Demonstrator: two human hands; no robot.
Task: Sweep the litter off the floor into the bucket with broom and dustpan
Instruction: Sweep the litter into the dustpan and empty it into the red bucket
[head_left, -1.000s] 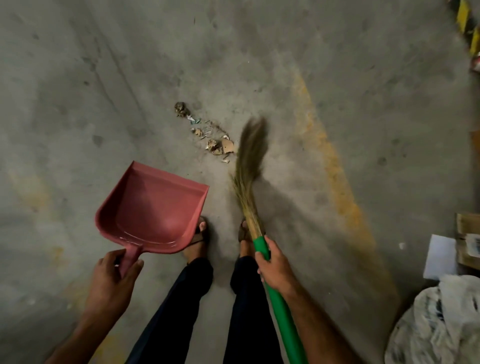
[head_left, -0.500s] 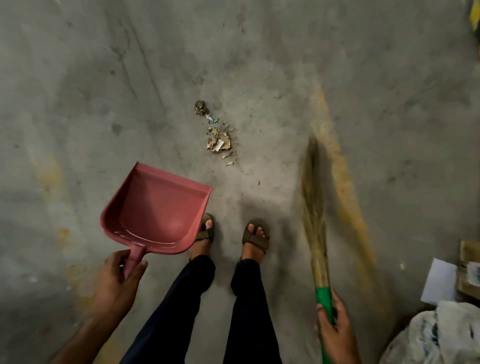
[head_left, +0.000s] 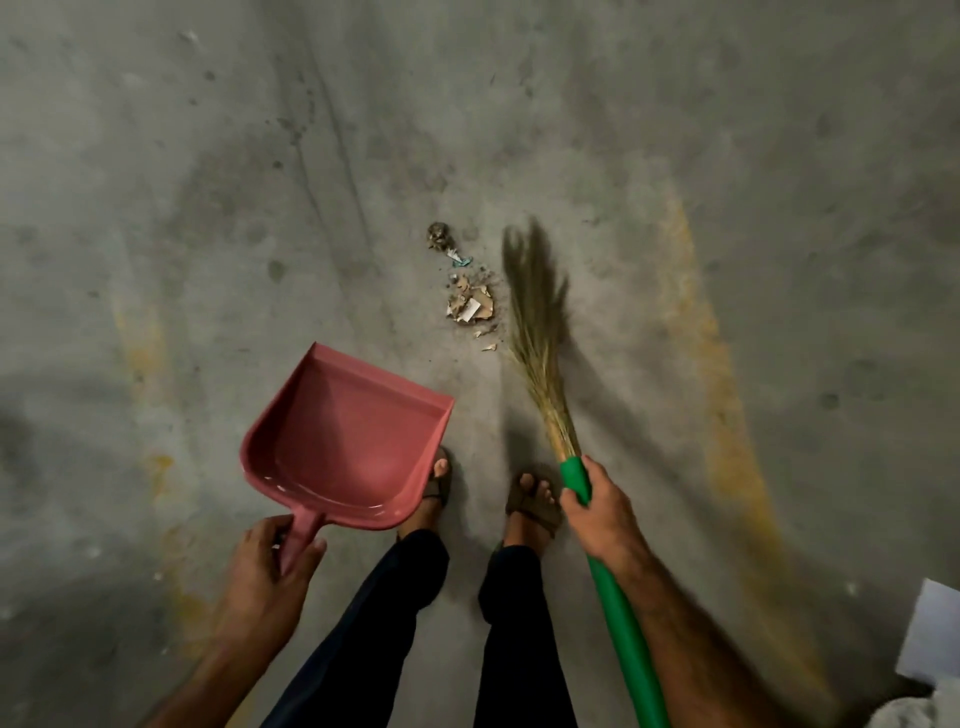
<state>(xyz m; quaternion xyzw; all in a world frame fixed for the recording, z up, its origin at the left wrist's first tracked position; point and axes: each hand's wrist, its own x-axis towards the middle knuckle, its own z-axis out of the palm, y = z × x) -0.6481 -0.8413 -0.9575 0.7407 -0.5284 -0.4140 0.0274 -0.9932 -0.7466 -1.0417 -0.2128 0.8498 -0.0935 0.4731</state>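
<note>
A grey concrete floor (head_left: 208, 182) fills the frame, scuffed and stained, with faint tyre-like streaks running down from the upper middle. A worn yellow painted line (head_left: 722, 395) curves down the right side, and fainter yellow blotches mark the left.

At the lower right edge a white sheet (head_left: 932, 631) is cut off by the frame, and below it a pale crumpled shape is too little in view to identify. No bucket can be seen. The broom's bristle tips are blurred.

The litter (head_left: 467, 301) lies in the centre of the frame: torn cardboard-coloured scraps, a white bit, a small teal piece and a dark clump at the top, strung in a short line. The broom (head_left: 540, 338), straw bristles on a green handle, lies just right of the litter. The right hand (head_left: 597, 509) has its fingers wrapped around the green handle. The red dustpan (head_left: 343, 452) is held at lower left, its open mouth towards the litter but apart from it; the left hand (head_left: 270, 566) grips its handle. Two sandalled feet (head_left: 530, 504) stand between the hands.
</note>
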